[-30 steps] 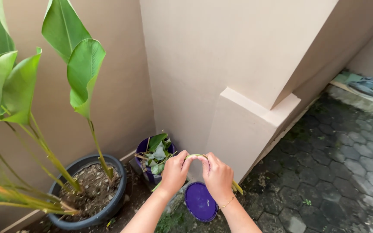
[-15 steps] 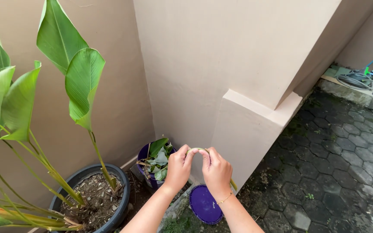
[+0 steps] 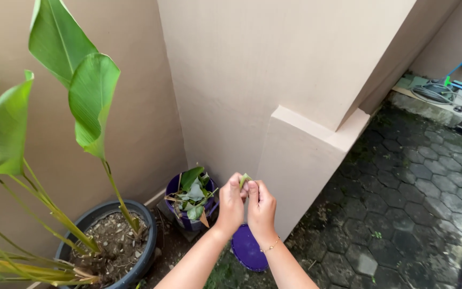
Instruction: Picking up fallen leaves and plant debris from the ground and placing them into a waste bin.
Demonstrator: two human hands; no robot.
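Dark hexagonal paved floor (image 3: 418,192) with moss in the joints, large dark pot (image 3: 135,265) of soil on it by the wall, small purple pot (image 3: 175,187) of leaves in the corner, round purple lid (image 3: 246,249) lying flat just beside it

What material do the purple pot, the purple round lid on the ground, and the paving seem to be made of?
Purple pot: probably plastic, with smooth, evenly coloured walls.
Purple round lid: likely plastic too, thin, flat and slightly glossy.
Paving: apparently concrete or stone blocks, hexagonal, dark grey, rough, with green moss in the joints.
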